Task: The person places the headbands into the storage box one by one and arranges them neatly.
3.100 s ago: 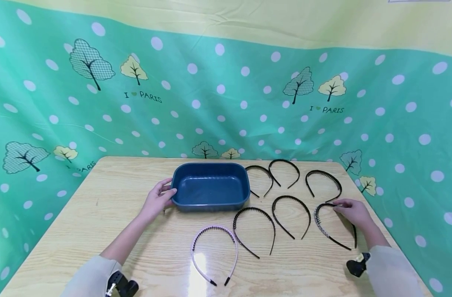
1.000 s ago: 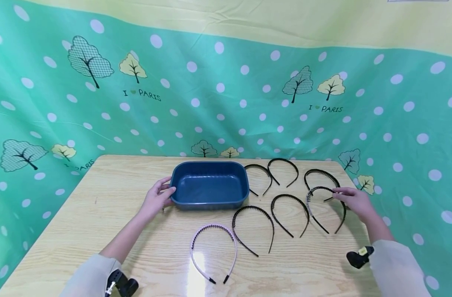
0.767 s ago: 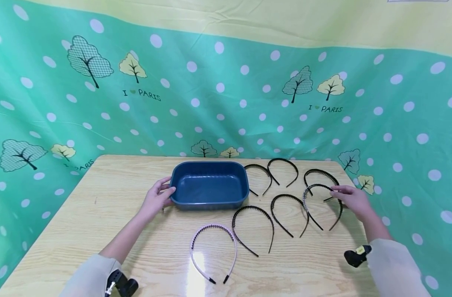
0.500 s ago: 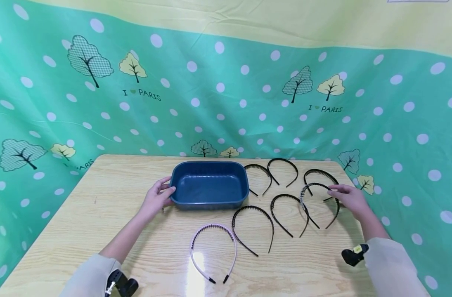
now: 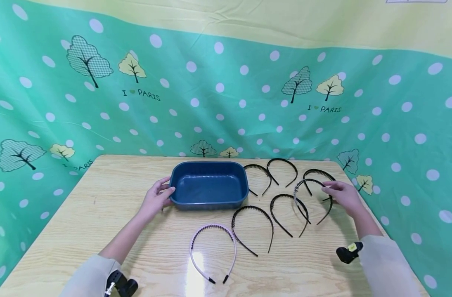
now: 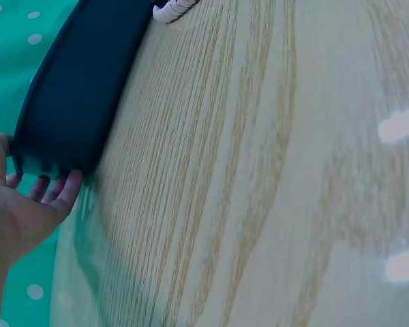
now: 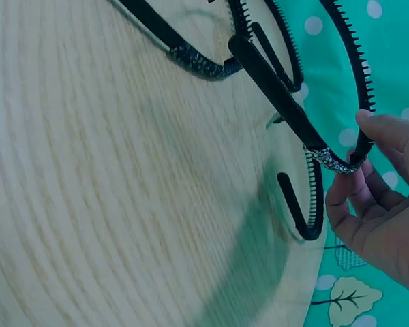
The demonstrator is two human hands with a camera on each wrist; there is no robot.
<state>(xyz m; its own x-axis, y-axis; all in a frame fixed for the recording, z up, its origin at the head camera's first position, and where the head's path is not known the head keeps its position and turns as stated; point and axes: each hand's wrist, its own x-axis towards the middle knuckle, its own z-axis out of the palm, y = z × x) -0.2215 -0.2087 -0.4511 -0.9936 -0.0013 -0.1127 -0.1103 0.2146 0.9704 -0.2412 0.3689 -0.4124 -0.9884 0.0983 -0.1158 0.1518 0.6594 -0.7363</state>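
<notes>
In the head view my left hand (image 5: 156,199) grips the left end of a dark blue plastic bin (image 5: 209,205), thumb at the rim. The left wrist view shows the fingers against the bin's outer end wall (image 6: 82,82). Over at the right, my right hand (image 5: 346,198) pinches a black toothed headband (image 5: 296,196) with a glittery silver stretch, by thumb and fingers on its curve. The right wrist view shows this headband (image 7: 330,161) raised above the table. In the head view it overlaps a black headband (image 5: 284,196) lying below it and another (image 5: 315,170) behind.
More headbands lie on the wooden table (image 5: 118,255): a light pink one (image 5: 192,247) in front, a black one (image 5: 252,207) beside it, and two black ones (image 5: 281,159) at the back. The bin partly hides one of these. A green dotted cloth (image 5: 211,123) hangs behind the table.
My right hand has picked up the glittery headband from the table's right side and carried it left and slightly back. The left hand stays at the bin, which has not moved.
</notes>
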